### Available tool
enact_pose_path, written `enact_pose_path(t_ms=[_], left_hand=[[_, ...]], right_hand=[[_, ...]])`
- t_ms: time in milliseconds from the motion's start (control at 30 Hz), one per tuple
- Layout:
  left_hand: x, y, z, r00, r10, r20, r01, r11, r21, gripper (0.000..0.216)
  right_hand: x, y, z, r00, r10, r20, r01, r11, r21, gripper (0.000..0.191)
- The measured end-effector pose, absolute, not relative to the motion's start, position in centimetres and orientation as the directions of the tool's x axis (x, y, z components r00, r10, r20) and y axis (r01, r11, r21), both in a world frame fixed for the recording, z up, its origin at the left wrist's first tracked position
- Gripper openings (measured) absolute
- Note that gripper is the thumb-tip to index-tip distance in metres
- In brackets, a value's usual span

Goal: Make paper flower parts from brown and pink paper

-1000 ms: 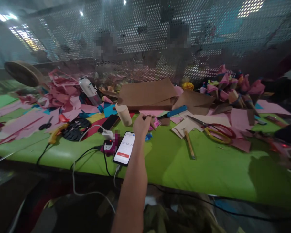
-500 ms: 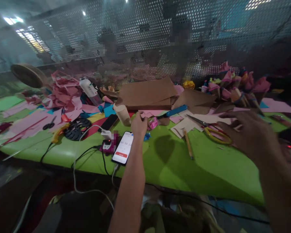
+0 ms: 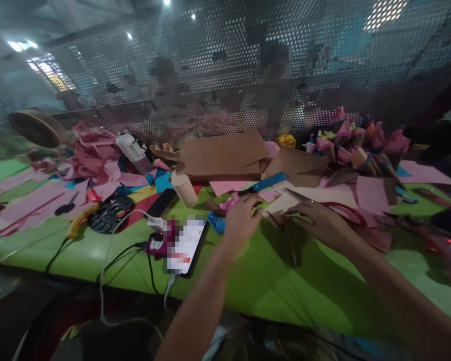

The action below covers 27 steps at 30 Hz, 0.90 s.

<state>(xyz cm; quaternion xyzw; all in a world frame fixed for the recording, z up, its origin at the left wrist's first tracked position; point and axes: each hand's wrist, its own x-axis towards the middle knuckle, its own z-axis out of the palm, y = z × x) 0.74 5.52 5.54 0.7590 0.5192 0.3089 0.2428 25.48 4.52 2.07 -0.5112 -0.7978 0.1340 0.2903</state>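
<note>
My left hand [image 3: 242, 220] hovers over the green table [image 3: 323, 281], just right of a phone [image 3: 186, 243] with a lit screen. Its fingers curl near a small pink and blue scrap [image 3: 218, 220], and motion blur hides whether it holds anything. My right hand [image 3: 319, 220] lies with fingers stretched out towards the left, over a pencil [image 3: 291, 245] and small brown paper pieces [image 3: 276, 216]. Red-handled scissors [image 3: 348, 210] lie partly under that hand. A blue utility knife [image 3: 268, 182] rests just beyond both hands.
Brown card sheets [image 3: 221, 153] are stacked at the back centre, beside a cream paper tube [image 3: 184, 189]. Finished paper cones [image 3: 357, 143] stand at the back right. Pink paper scraps [image 3: 97, 160], black scissors [image 3: 65, 205] and cables [image 3: 108, 250] lie at the left. A perforated screen [image 3: 225, 75] separates other people.
My right hand has come down from the right onto the table over the pencil and scissors. My left hand has shifted right, away from the paper tube and phone.
</note>
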Motion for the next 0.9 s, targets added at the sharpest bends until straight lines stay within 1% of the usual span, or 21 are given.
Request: enact_pose_path(t_ms=[67,167,233,300,433,567,700,800,900], left_hand=[[1.8,4.8,5.2,0.389,0.899,0.198,0.64,-0.419,0.644,0.025],[2.8,3.9,4.7,0.61,0.775,0.168,0.587,-0.584,0.561,0.035],[3.1,3.5,4.4,0.701,0.696,0.152,0.554,-0.667,0.499,0.042],[3.2,3.4,4.0,0.748,0.649,0.137,0.544,-0.719,0.433,0.048],[3.1,3.4,3.2,0.773,0.621,0.128,0.552,-0.759,0.344,0.05],[3.0,3.6,2.9,0.769,0.626,0.133,0.567,-0.763,0.311,0.051],[3.1,3.6,2.9,0.762,0.636,0.12,0.589,-0.758,0.279,0.051],[3.2,3.5,2.8,0.755,0.645,0.115,0.602,-0.752,0.266,0.054],[3.3,3.4,2.7,0.739,0.663,0.121,0.616,-0.737,0.278,0.055]], right_hand=[[25.6,4.7,1.9,-0.302,0.894,0.331,0.731,0.44,-0.522,0.023],[26.0,5.1,1.9,-0.26,0.899,0.352,0.73,0.422,-0.538,0.022],[26.2,5.3,2.0,-0.232,0.904,0.359,0.737,0.405,-0.541,0.023],[26.4,5.4,2.1,-0.213,0.909,0.357,0.743,0.388,-0.545,0.023],[26.4,5.5,1.8,-0.195,0.918,0.345,0.741,0.368,-0.562,0.024],[26.2,5.4,1.5,-0.174,0.921,0.348,0.751,0.353,-0.558,0.023],[25.4,5.7,1.9,-0.176,0.908,0.381,0.751,0.374,-0.544,0.023],[23.5,6.6,3.1,-0.243,0.888,0.391,0.756,0.426,-0.498,0.027],[20.3,8.5,4.6,-0.364,0.865,0.347,0.777,0.487,-0.399,0.032]])
